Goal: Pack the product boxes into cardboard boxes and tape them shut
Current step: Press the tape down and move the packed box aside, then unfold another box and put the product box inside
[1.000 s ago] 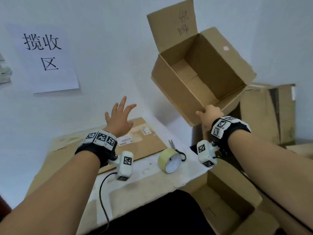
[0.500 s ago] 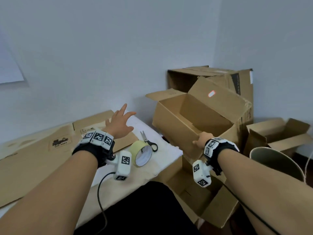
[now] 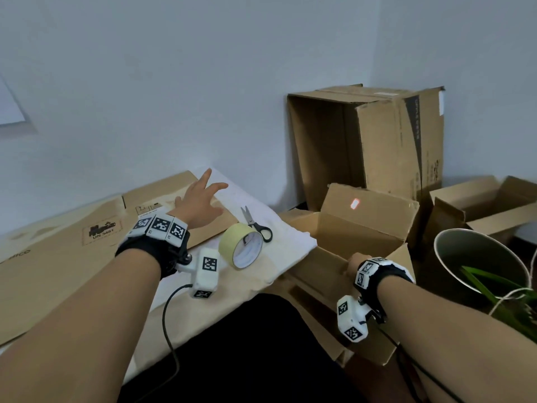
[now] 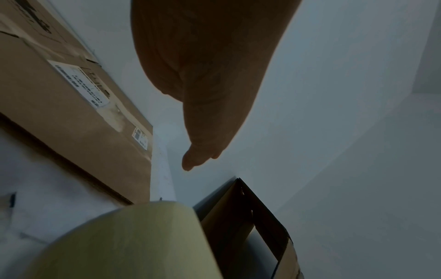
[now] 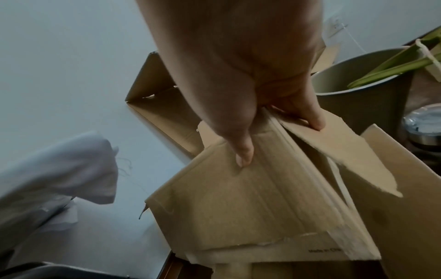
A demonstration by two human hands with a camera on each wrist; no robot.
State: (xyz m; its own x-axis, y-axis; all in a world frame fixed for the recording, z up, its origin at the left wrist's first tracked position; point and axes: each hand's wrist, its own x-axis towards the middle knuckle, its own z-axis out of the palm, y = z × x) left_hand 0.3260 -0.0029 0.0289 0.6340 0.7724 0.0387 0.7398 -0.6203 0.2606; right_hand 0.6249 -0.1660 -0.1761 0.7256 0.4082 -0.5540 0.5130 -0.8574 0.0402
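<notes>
Cardboard box (image 3: 345,245), open at the top with flaps raised, sits off the table's right edge at about 4 o'clock in the head view. My right hand (image 3: 353,264) grips its near wall at the rim: in the right wrist view the thumb (image 5: 241,147) presses the outer face and the fingers (image 5: 307,113) curl over the edge to the inside, pinching the board between them.

My left hand (image 3: 200,203) is at 10 o'clock, fingers spread and straight, holding nothing, above the flattened cardboard sheets (image 3: 87,248) that lie on the white-covered table (image 3: 279,239). Whether the palm touches the sheets cannot be determined.

A roll of yellowish tape (image 3: 241,250) stands on edge on the table between my two wrists, near centre frame. Black-handled scissors (image 3: 257,223) lie just beyond it, at its 1 o'clock, nearly touching.

At 2 o'clock a large cardboard box (image 3: 386,141) stands against the wall. At 3 o'clock is another open box (image 3: 479,205), with a round bin (image 3: 465,257) holding green leaves in front of it.
</notes>
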